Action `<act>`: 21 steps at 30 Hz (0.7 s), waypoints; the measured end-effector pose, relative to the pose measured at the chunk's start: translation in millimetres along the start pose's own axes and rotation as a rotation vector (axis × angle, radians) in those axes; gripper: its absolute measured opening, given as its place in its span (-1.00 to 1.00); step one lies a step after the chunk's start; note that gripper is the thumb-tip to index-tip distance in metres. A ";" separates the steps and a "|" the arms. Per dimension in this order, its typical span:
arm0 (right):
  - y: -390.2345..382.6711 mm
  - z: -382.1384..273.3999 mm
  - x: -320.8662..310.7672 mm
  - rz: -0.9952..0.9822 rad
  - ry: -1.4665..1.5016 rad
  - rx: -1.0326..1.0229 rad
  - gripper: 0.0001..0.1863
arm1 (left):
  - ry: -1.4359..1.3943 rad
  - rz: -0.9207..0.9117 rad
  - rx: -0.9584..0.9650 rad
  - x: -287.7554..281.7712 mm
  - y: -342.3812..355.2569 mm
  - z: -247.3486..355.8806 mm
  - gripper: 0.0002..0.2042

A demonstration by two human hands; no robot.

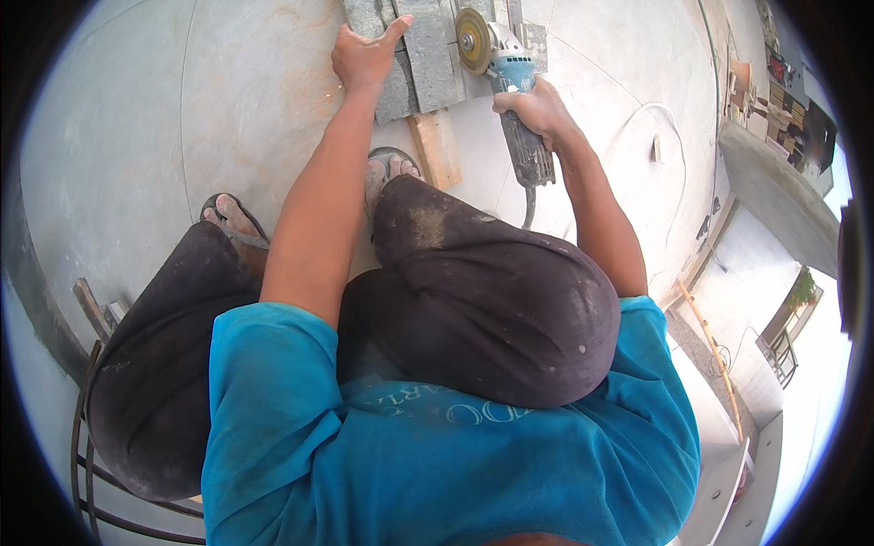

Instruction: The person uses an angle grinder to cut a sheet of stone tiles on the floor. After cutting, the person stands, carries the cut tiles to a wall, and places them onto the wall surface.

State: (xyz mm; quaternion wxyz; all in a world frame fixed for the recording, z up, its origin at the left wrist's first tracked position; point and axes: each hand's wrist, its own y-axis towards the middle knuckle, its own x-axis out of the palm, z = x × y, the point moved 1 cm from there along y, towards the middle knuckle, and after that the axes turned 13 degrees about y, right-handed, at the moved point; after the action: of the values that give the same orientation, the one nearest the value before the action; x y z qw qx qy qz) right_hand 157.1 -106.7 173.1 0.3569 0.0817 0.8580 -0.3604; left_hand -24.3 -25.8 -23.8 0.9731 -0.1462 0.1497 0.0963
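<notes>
My right hand (546,114) is wrapped round the dark body of an angle grinder (521,118) with a teal collar. Its round cutting disc (472,42) faces left, standing at the right side of a grey stone slab (432,64). At the slab's left side, my left hand (362,60) holds it, thumb stretched across the top and the other fingers mostly hidden along the edge. A dark lengthwise line splits the slab's surface into strips. Under its near end lies a wooden block (435,147). I cannot tell whether the disc touches the stone.
The grinder's cord (530,207) drops behind my raised knee. A white cable (678,150) loops over the pale floor (264,82) at right. My sandalled foot (393,168) is close to the slab and block. Dark metal bars (86,455) stand at lower left.
</notes>
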 end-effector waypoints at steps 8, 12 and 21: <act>-16.2 -0.1 2.7 -0.006 0.014 0.017 -0.57 | 0.009 -0.061 -0.060 -11.0 3.5 6.3 -0.12; -16.9 5.6 2.1 -0.006 -0.013 0.016 -0.56 | -0.014 0.027 0.004 2.4 6.7 -11.0 -0.13; -12.7 2.9 3.5 -0.005 0.038 0.001 -0.61 | 0.013 -0.012 -0.021 -0.1 1.2 -3.4 -0.10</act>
State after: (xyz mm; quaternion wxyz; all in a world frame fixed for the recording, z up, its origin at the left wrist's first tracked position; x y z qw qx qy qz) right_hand 151.1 -118.3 176.5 0.3396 0.0866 0.8645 -0.3603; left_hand -25.6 -25.8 -27.2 0.9711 -0.1577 0.1541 0.0910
